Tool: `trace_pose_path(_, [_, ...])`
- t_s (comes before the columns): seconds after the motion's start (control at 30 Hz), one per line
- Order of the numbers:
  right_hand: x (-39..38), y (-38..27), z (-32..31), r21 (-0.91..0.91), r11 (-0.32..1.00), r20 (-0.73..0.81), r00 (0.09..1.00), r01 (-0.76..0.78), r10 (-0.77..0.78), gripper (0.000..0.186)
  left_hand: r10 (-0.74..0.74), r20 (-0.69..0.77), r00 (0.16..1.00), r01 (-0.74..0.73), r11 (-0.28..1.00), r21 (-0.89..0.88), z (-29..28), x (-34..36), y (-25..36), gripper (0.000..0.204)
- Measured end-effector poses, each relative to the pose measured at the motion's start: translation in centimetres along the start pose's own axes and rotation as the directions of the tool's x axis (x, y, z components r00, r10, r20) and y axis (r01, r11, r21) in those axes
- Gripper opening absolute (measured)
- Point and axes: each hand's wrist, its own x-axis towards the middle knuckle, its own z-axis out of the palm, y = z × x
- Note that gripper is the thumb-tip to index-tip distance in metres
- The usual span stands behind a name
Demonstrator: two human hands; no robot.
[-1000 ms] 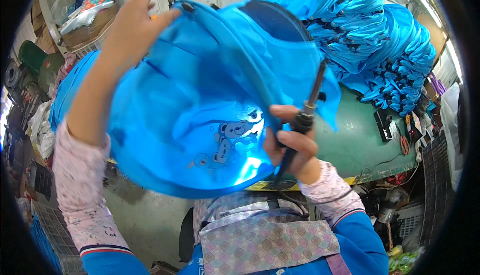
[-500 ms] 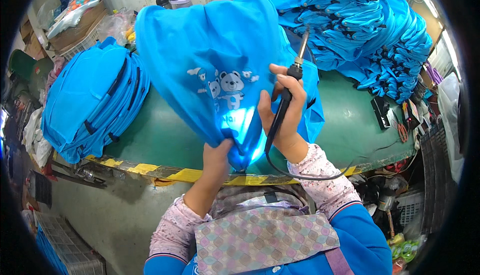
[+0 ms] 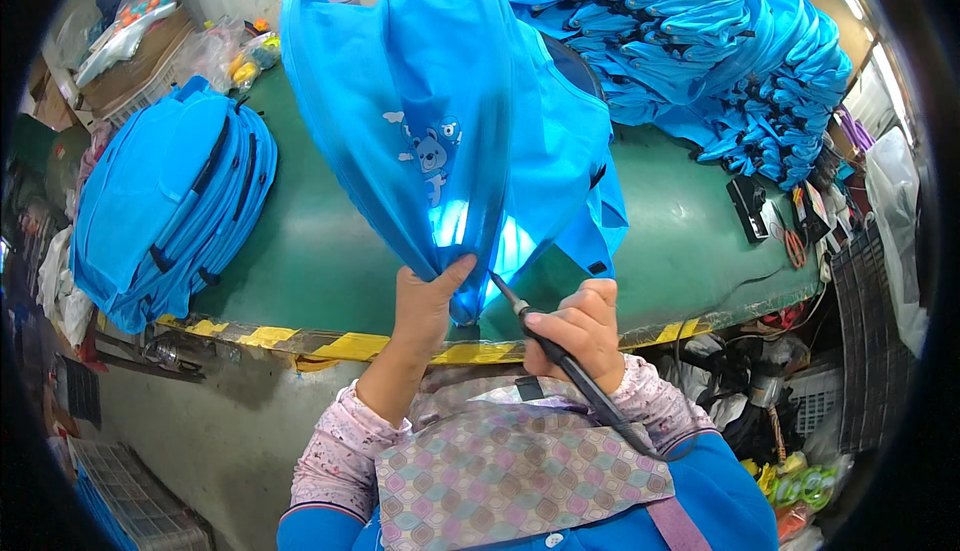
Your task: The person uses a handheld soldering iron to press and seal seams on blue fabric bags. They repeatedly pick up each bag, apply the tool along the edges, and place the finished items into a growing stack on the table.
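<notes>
A blue fabric canopy (image 3: pixel 420 71) with a white bear print stands over the front of the green table, its gathered lower end toward me. My left hand (image 3: pixel 422 303) pinches that end between thumb and fingers. In my right hand (image 3: pixel 578 333) is a soldering iron (image 3: pixel 592 391), gripped by its black handle with the cord trailing down to the right. Its metal tip points up and left and meets or nearly meets the canopy's edge beside my left thumb; exact contact cannot be told. Bright light falls on the fabric there.
Folded blue canopies (image 3: pixel 150 201) are stacked at the left of the green table (image 3: pixel 690 211). A taller blue pile (image 3: pixel 690 41) fills the back right. Black-and-yellow tape (image 3: pixel 350 347) lines the front edge. Scissors (image 3: pixel 795 248) and a black box (image 3: pixel 747 209) lie at the right.
The soldering iron has swung from pointing upward down to the canopy's lower end, as my right hand lowered toward me. The canopy has turned, showing more of its right side.
</notes>
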Motion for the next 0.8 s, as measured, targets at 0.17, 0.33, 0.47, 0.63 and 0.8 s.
trace_pose_path(0.17, [-0.7,0.8,1.7,-0.089,0.992,-0.032,0.995,0.094,-0.097,0.026,0.028,-0.007,1.0,-0.028,1.0,0.014,0.4,-0.2,0.0,0.047])
trace_pose_path(0.33, [-0.9,1.2,2.0,-0.094,0.989,-0.02,0.993,0.11,-0.112,0.027,0.089,-0.04,0.995,-0.088,0.996,0.023,1.0,-0.6,0.0,0.033])
trace_pose_path(0.47, [-0.3,2.0,2.5,-0.004,1.0,-0.027,1.0,0.003,-0.003,0.031,0.079,-0.025,0.997,-0.078,0.997,0.024,0.9,-0.4,0.0,0.033])
trace_pose_path(0.63, [0.3,0.9,1.0,0.266,0.915,-0.099,0.935,-0.304,0.339,0.025,0.139,-0.05,0.989,-0.137,0.989,0.046,1.0,-0.7,-0.1,0.032])
trace_pose_path(0.8, [2.3,3.5,2.2,-0.018,0.999,0.016,0.999,-0.027,0.027,0.039,0.538,-0.19,0.822,-0.444,0.812,0.379,0.5,-1.8,-2.0,0.028])
